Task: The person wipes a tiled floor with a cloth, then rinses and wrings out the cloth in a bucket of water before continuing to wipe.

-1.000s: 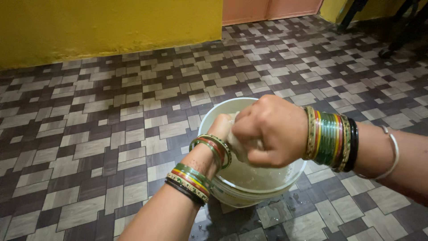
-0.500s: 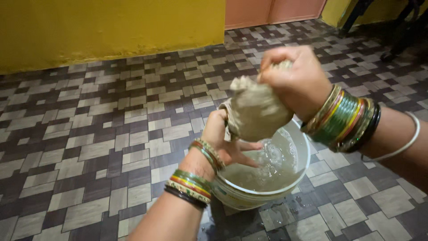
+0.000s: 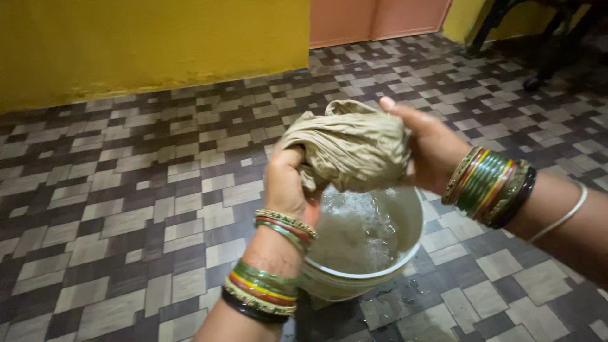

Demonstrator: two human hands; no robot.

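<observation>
Patterned tile floor (image 3: pixel 126 209), yellow wall behind. Left hand (image 3: pixel 286 180) and right hand (image 3: pixel 430 149) both closed on bunched wet beige cloth (image 3: pixel 348 147), above white bucket (image 3: pixel 408 218) of water.

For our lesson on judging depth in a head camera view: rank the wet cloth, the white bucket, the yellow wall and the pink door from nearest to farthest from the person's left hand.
1. Wet cloth: gripped by the left hand.
2. White bucket: just below, on the floor.
3. Yellow wall: across the tiles, upper left.
4. Pink door: far back, upper right.
</observation>
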